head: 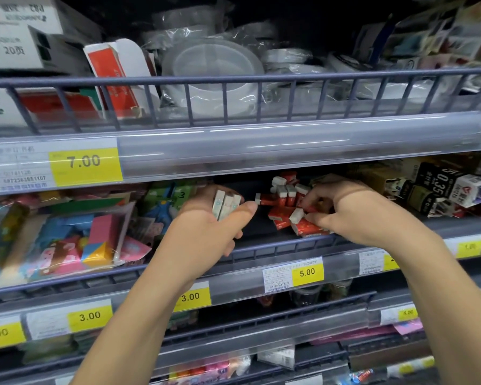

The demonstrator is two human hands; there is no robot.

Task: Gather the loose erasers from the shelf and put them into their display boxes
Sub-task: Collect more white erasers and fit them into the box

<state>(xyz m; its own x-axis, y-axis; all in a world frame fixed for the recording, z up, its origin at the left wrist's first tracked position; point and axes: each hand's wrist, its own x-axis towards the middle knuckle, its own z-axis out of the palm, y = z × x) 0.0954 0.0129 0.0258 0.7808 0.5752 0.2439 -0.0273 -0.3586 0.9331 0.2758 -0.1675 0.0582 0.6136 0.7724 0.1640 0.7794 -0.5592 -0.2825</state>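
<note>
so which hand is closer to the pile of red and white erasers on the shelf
Right. The right hand is in the eraser pile, fingers touching it. The left hand sits left of the pile, apart from it, holding a few pale erasers.

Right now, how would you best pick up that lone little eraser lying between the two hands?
Probably pinch the lone eraser across its red sleeve, coming from the front over the rail. It lies apart from the pile, with bare shelf before it, so fingers have room.

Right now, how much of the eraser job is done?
Early stage. No filled display box is visible. The left hand holds a few white erasers; the right hand picks in the red eraser pile. Most erasers are loose on the shelf.
</note>
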